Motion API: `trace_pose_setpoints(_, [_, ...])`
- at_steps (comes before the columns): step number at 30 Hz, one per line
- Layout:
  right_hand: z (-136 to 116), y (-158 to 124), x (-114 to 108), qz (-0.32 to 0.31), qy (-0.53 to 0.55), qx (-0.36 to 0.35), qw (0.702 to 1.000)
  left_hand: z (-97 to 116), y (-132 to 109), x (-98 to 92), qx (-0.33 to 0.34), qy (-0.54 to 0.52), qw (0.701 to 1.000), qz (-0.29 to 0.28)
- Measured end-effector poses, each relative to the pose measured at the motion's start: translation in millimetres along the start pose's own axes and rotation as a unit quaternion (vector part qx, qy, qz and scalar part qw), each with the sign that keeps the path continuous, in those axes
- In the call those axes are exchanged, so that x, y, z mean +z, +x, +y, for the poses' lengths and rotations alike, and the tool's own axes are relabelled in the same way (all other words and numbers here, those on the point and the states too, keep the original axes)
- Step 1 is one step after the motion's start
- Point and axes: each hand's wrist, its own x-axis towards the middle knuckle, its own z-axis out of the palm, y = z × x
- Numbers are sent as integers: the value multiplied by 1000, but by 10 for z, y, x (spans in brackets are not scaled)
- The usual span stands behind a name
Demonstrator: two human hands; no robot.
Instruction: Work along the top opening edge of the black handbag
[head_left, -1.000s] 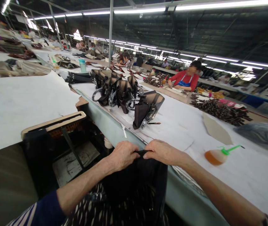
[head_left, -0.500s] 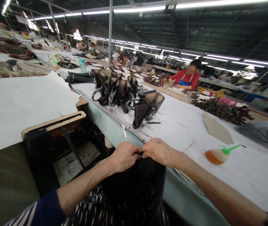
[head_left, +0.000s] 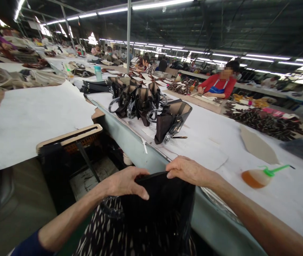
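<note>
blk bag (head_left: 162, 202), approx. upright, on lap (head_left: 98, 231)

Bag (head_left: 164, 199) between left hand (head_left: 126, 181) and right hand (head_left: 190, 171): solid black. Garment (head_left: 98, 227) below both hands: black with cream streaks. Bottle (head_left: 257, 178) right of the right hand: amber below, green at top. Group of bags (head_left: 144, 103) beyond the hands: black and dark brown, tan inside. Tabletop (head_left: 207, 149) beneath: white.

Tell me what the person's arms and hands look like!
The left hand and right hand are bare, with no gloves or rings that I can see. The left sleeve is dark blue and stops well above the wrist. The right sleeve barely shows.
</note>
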Motion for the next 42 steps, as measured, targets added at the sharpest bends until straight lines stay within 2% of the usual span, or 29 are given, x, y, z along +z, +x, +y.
trace_pose_setpoints(3, [9, 8, 5, -6, 1, 6, 1000, -122, -160, 57, -36, -12, 998, 54])
trace_pose_setpoints(5, [9, 14, 14, -7, -21, 0, 1000, -175, -184, 119, -29, 2, 994, 101])
trace_pose_setpoints(10, [-57, 33, 44, 3, -101, 13, 995, -185, -124, 202, 1, 4, 991, 134])
trace_pose_setpoints(15, [-213, 131, 80, -5, -88, -21, 996, -147, -107, 235, -3, 5, 989, 145])
trace_pose_setpoints(18, [-263, 199, 102, -10, -64, -9, 998, -149, -112, 257, 3, -7, 988, 156])
trace_pose_setpoints(22, [-257, 231, 111, -3, -19, -13, 1000, -168, -105, 255, 17, -38, 988, 146])
trace_pose_setpoints(27, [-239, 250, 110, -4, -8, -29, 1000, -188, -84, 200, -1, -65, 991, 117])
trace_pose_setpoints(33, [-188, 318, 127, -37, 32, -23, 999, -208, -78, 181, -10, -27, 989, 147])
trace_pose_setpoints(37, [-187, 347, 120, -56, 58, -6, 997, -245, -56, 217, -12, -42, 987, 157])
trace_pose_setpoints(42, [-313, 398, 164, -53, 53, -43, 996, -298, -76, 201, -9, -90, 987, 133])
